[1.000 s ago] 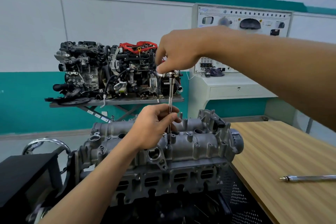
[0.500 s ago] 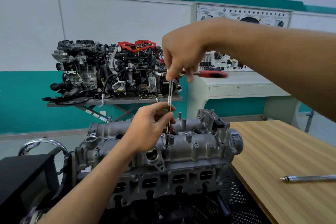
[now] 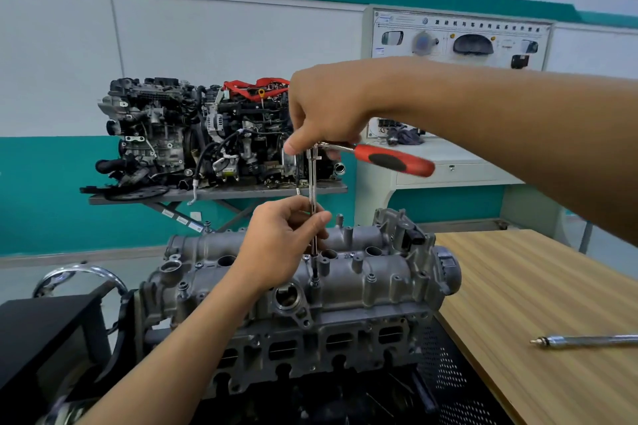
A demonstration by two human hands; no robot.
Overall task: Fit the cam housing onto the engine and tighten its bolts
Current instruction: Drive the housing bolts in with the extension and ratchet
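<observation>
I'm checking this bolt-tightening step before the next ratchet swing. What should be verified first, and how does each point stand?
1. Cam housing seated on the engine: looks ok, though the joint is only partly visible.
2. Extension bar upright over the bolt: ok.
3. Socket engaged on the bolt head: cannot tell, too small.
4. Left hand steadying the bar low down: ok.
5. Right hand at the ratchet head, not on the red grip: not ok for leverage.
6. Swing path clear of the loose metal rod on the bench: ok.
</observation>
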